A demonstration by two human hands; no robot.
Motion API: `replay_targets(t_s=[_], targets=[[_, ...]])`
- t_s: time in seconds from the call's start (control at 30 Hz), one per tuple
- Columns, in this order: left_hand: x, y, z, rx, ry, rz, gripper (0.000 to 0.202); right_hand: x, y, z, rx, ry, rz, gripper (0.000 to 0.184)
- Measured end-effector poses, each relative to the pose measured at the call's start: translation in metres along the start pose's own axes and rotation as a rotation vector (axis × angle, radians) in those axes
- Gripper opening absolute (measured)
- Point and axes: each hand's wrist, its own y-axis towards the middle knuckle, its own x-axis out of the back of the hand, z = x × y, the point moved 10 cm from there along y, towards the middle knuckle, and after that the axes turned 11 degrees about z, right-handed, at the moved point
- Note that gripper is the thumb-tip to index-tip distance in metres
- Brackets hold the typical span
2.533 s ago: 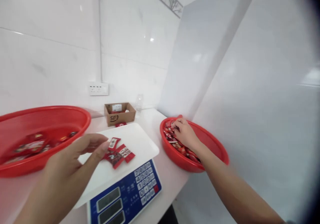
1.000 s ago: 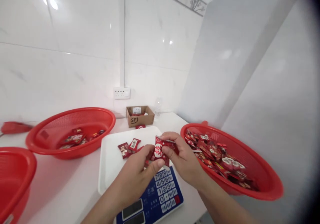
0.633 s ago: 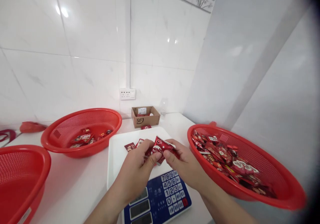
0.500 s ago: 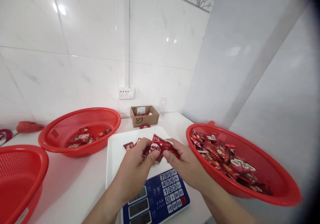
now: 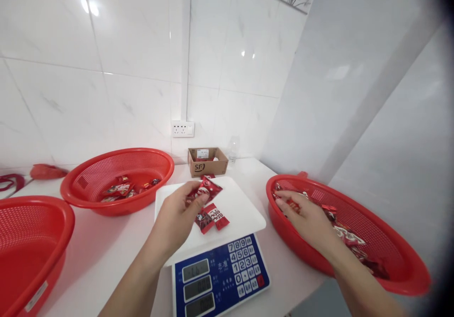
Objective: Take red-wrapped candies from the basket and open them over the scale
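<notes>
My left hand (image 5: 179,215) is closed on a red snack packet (image 5: 208,190), held above the white pan of a weighing scale (image 5: 244,210). Beneath it a few more red and dark packets (image 5: 215,217) lie on the pan. My right hand (image 5: 312,222) reaches over the near rim of the right red basket (image 5: 400,251). Its thumb and fingers close around a small red packet (image 5: 293,205) above the pile inside; the hand covers part of that pile.
A red basket (image 5: 117,158) with some packets stands at the back left, another red basket (image 5: 53,232) at the near left. Behind the scale are a small cardboard box (image 5: 209,167) and a clear bottle (image 5: 233,149). The scale's blue keypad panel (image 5: 223,277) faces me.
My hands have parted. The right one let go of the packet over the scale and moved right into the basket, while the left lifted slightly left with its packet. Packets on the pan now show.
</notes>
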Motion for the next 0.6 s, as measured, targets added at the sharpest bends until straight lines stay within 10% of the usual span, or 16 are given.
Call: replay_targets(t_s=[0.27, 0.6], targets=[[-0.055, -0.002, -0.003, -0.010, 0.136, 0.287, 0.015, -0.089, -0.010, 0.084, 0.209, 0.136, 0.486, 0.034], [0.018, -0.005, -0.004, 0.037, 0.157, -0.079, 0.038, -0.122, 0.059, 0.034, -0.025, -0.065, 0.422, 0.026]])
